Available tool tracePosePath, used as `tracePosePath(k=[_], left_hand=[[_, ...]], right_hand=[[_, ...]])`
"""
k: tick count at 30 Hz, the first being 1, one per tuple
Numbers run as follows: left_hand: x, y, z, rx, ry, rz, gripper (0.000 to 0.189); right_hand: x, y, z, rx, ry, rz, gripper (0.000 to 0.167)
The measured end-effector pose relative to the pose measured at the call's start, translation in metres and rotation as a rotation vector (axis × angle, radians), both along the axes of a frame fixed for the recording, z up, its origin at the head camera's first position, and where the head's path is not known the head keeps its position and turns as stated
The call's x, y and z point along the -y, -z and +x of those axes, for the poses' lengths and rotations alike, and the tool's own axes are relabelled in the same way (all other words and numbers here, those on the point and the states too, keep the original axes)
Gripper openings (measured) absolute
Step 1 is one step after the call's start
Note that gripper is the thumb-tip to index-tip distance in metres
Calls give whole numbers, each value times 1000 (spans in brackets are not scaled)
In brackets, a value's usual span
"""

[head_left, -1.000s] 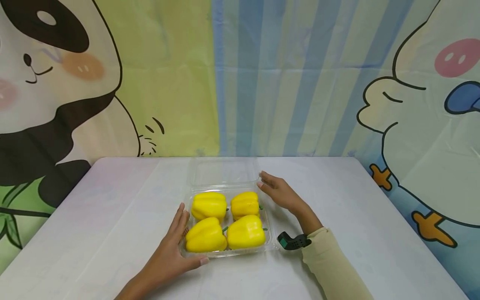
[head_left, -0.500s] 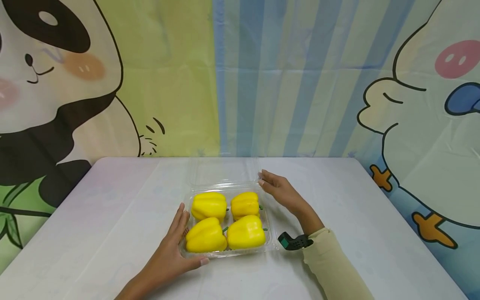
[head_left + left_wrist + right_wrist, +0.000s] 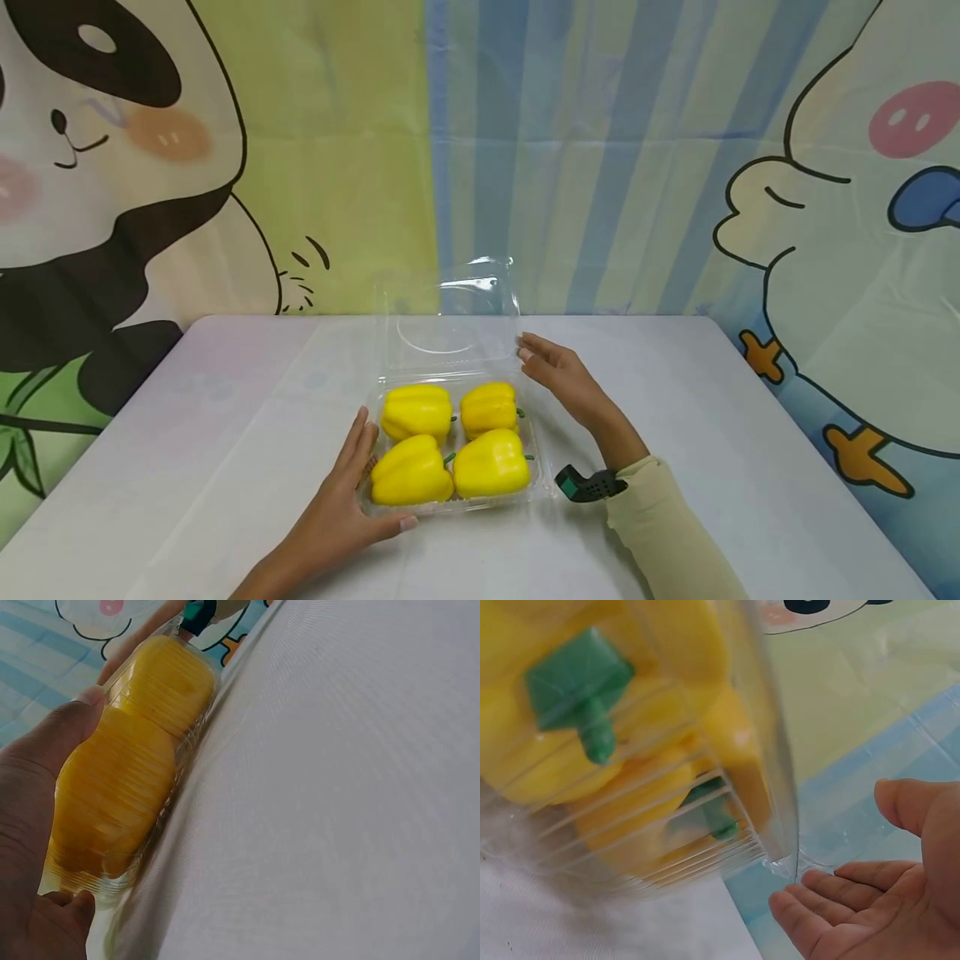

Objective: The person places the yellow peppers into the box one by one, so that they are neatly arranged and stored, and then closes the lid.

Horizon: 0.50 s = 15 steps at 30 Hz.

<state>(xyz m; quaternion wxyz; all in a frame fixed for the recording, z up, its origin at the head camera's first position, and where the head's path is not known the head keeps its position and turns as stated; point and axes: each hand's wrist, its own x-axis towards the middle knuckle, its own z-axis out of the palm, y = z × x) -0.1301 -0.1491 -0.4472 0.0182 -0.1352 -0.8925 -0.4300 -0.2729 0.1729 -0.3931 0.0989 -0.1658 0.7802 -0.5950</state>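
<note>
Several yellow bell peppers [image 3: 412, 471] with green stems sit in two rows in a clear plastic clamshell box [image 3: 480, 506]. The box's hinged lid [image 3: 442, 346] stands tilted up at the far side. My left hand [image 3: 345, 496] rests spread around the near left corner, thumb along the front and fingers against the left side. In the left wrist view its thumb [image 3: 79, 724] touches the rim. At the lid's right edge is my right hand [image 3: 562, 379], its fingertips touching the clear plastic. Its fingers [image 3: 832, 900] look mostly straight in the right wrist view.
The box stands on a table with a white cloth [image 3: 225, 450]. Behind the table hangs a curtain [image 3: 585, 167] with stripes and cartoon animals. A black band [image 3: 588, 483] is on the right wrist, beside a pale sleeve [image 3: 667, 525].
The lid, lying back flat on the table before, has swung upward on its hinge. My right hand has risen slightly with it. My left hand and the peppers have stayed in place.
</note>
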Motion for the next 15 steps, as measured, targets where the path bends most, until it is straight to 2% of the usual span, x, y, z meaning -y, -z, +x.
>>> tracePosePath(k=[7,15], left_hand=[[0,0,-1,22,0,8,126],[-1,0,0,-5,-10,-12,127]], right_hand=[[-1,-5,2,7,-9,-71,60],[-2,-15,6,-10,-21,-101,56]])
